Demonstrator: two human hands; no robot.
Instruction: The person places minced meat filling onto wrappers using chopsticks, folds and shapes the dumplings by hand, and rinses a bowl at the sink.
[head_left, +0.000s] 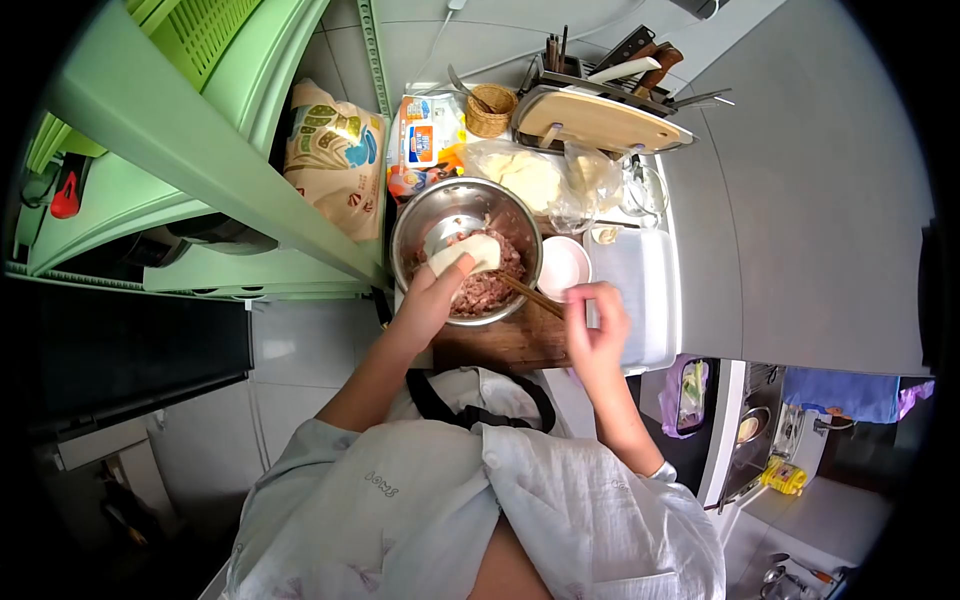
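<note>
My left hand point(433, 299) pinches a pale, round dough wrapper point(474, 252) with the thumb on top, over a steel bowl point(408, 218). Pinkish minced meat point(486, 294) lies in the bowl, partly covered by the wrapper and hand. Wooden chopsticks point(535, 296) slant from the meat across the bowl's right rim to my right hand point(594, 325). Its fingers are curled around their upper end, though the exact contact is hidden. The index finger is over the edge of a small white bowl point(563, 265), right beside the steel one.
A wooden board point(500, 345) lies under the steel bowl. Behind it are bagged dough point(525, 178), a wicker basket point(490, 112) and a rack with a cutting board point(600, 118) and knives. A translucent lidded container point(650, 300) stands right; a green shelf point(230, 210) rises left.
</note>
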